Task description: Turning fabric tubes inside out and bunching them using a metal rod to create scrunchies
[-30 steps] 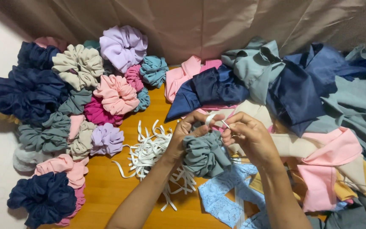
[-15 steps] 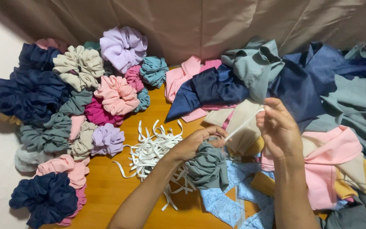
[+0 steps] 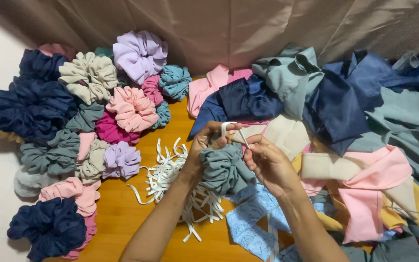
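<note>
My left hand [image 3: 208, 143] grips a grey-green fabric scrunchie [image 3: 224, 170] gathered into a bunch over the wooden table [image 3: 122, 228]. A white elastic strip [image 3: 233, 128] loops out of the scrunchie's top. My right hand [image 3: 266, 162] pinches one end of that elastic just right of the left hand, fingers closed on it. Both hands sit close together at the centre of the head view. The lower part of the scrunchie hangs between my wrists.
A pile of finished scrunchies [image 3: 78, 131] in navy, beige, lilac, pink and teal fills the left. Loose white elastic strips [image 3: 170, 174] lie by my left forearm. Fabric pieces [image 3: 345, 111] in navy, grey-blue, pink and cream cover the right. A beige cloth backdrop [image 3: 248, 29] hangs behind.
My right hand had pulled the elastic up and out to the right; it has now come back down beside the left hand, forming a small loop over the scrunchie.
</note>
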